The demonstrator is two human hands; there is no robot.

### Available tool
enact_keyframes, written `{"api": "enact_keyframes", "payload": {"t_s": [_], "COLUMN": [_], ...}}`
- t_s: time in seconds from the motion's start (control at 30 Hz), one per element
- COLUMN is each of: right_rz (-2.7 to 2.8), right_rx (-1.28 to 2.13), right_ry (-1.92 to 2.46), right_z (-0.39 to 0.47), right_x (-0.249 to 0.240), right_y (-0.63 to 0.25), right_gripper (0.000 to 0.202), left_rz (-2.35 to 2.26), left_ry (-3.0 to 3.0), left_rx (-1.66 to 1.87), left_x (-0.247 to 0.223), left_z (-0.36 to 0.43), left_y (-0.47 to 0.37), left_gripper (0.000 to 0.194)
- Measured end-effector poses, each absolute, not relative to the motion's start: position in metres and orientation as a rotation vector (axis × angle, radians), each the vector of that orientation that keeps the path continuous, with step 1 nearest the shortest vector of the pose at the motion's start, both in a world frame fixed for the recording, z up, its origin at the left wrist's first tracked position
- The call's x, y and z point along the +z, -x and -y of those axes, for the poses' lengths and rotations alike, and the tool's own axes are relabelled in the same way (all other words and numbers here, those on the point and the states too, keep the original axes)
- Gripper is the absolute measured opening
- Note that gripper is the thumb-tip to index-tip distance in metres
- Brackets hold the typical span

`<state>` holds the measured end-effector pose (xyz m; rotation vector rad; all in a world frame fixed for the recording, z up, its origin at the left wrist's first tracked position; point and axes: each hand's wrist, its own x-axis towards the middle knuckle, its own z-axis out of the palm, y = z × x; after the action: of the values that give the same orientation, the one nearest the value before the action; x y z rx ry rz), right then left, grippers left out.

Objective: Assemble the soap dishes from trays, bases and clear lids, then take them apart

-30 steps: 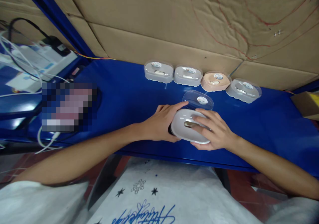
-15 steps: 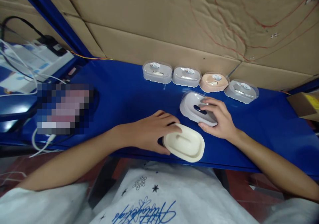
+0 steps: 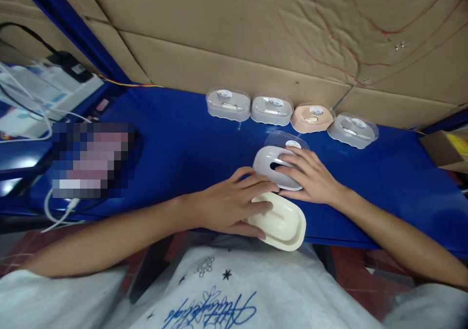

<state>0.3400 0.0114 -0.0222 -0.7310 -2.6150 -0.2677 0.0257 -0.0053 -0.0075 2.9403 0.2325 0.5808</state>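
Note:
At the table's near edge, my left hand (image 3: 245,201) grips the left end of a cream oval dish (image 3: 288,224), its thumb along the near side and fingers reaching over the inside. The dish's hollow faces up. Just beyond it, my right hand (image 3: 310,177) is closed on the right end of a pale grey oval tray (image 3: 263,165) with a dark slot in its middle. The tray is tilted, and some fingers lie by the slot. A clear oval cover (image 3: 278,138) with a round sticker lies behind the tray, partly hidden by it and my right hand.
Along the back stand several lidded oval boxes, among them a grey one (image 3: 228,107) and a peach one (image 3: 312,119). Left lie a pixelated device (image 3: 97,161), cables and a white power strip (image 3: 78,92). A cardboard box (image 3: 440,149) stands at the far right.
My right hand has drawn the grey tray left and nearer, baring the clear cover behind it. The cream dish has shifted slightly right and nearer, with my left hand further over it.

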Motion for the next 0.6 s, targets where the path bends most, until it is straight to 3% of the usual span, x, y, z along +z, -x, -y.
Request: {"api": "enact_keyframes", "payload": {"t_s": [0.07, 0.33, 0.6], "right_rz": [2.619, 2.637, 2.686], "right_rx": [-0.269, -0.174, -0.013], "right_ry": [0.719, 0.641, 0.661], "right_z": [-0.0115, -0.0115, -0.0121], "right_x": [-0.0223, -0.0229, -0.0300], "right_y": [-0.3399, -0.3413, -0.3403], "right_gripper": [0.055, 0.063, 0.069], "left_rz": [-0.263, -0.312, -0.310], "left_ry": [-2.959, -2.969, -2.987], "left_rx": [0.580, 0.491, 0.507], "left_x": [-0.0065, -0.0067, -0.0103], "left_z": [0.0056, 0.0059, 0.0056], "left_y": [-0.0266, -0.0283, -0.0284], "left_gripper": [0.036, 0.024, 0.022]}}
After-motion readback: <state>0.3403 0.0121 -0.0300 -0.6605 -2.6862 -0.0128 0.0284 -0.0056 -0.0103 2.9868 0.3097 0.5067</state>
